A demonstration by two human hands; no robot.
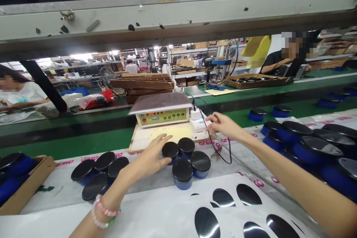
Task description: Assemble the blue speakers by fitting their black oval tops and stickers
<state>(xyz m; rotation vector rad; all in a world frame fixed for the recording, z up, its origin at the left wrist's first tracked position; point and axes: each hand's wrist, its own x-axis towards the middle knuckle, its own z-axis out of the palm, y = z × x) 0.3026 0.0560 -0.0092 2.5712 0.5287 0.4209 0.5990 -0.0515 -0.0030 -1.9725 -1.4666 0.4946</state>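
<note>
My left hand (pixel 152 158) is open, its fingers spread, at the left side of a cluster of blue round tubs with glossy black lids (pixel 182 171). Its thumb reaches toward the near lids; whether it touches them I cannot tell. My right hand (pixel 224 126) is curled, with fingers and thumb drawn together beside a black cable (pixel 230 152) and a white power strip (pixel 199 123). What lies between those fingertips, if anything, is hidden. Behind the tubs stands a control box (pixel 164 115) with lit indicators and coloured buttons, on a board.
White sheets (pixel 173 212) with black oval stickers (pixel 206 223) cover the front. More lidded tubs (pixel 103 161) stand left, and many (pixel 306 145) are piled right. A cardboard box (pixel 44 167) holds tubs. A green conveyor (pixel 83 137) runs behind; a metal beam (pixel 178 18) crosses above. Co-workers sit beyond.
</note>
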